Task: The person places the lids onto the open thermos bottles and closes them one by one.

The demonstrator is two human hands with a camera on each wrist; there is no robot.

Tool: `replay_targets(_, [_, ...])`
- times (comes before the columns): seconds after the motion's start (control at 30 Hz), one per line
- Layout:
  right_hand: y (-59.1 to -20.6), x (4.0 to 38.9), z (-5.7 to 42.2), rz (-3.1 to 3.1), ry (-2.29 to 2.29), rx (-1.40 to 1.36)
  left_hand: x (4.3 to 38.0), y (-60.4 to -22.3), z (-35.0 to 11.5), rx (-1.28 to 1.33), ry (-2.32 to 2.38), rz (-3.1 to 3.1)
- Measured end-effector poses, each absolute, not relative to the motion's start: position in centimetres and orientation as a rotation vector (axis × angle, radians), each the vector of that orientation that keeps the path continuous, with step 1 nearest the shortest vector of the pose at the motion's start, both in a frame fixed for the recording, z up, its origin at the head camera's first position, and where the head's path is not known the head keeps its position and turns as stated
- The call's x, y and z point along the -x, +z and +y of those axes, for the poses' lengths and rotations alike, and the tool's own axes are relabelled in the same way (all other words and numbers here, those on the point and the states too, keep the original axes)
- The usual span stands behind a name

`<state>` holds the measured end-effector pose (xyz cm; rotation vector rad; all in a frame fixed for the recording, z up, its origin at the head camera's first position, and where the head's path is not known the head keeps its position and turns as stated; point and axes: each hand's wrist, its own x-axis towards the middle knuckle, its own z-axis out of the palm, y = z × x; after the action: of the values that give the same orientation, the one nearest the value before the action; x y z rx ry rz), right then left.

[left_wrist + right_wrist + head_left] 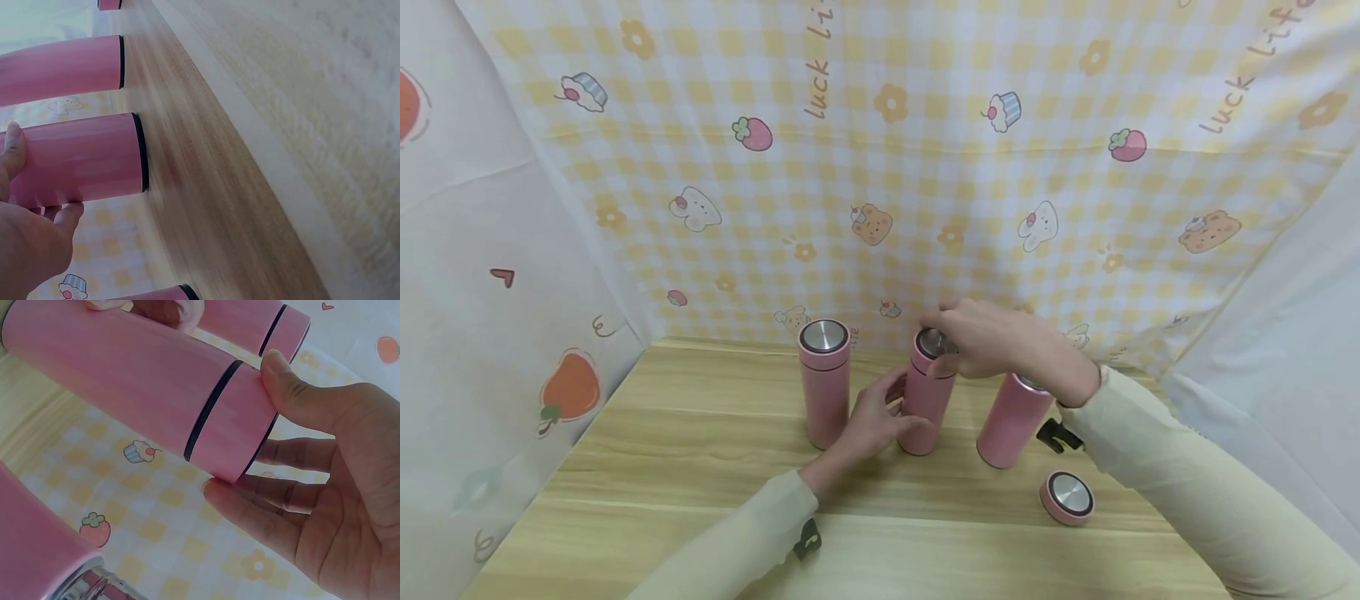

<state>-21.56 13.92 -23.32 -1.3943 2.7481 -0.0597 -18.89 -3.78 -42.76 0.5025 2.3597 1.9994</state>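
Note:
Three pink thermos flasks stand in a row on the wooden table. My left hand holds the body of the middle thermos from the left, thumb on one side and fingers on the other. Over its top, my right hand grasps the pink lid between thumb and fingertips. The lid sits on the flask, with a dark ring at the seam. To the right stands a lidless thermos, its metal neck partly hidden by my right forearm in the head view. The left thermos has its lid on.
A loose pink lid with a silver top lies on the table at the front right. Behind the flasks hangs a yellow checked cloth. White printed cloth closes off the left side.

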Motion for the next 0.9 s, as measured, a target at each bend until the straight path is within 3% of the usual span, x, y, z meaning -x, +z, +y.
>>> replay_targets(0.9, [-23.5, 22.0, 15.8, 2.474, -0.302, 1.557, 18.9, -43.0, -3.8, -0.530, 1.949, 2.383])
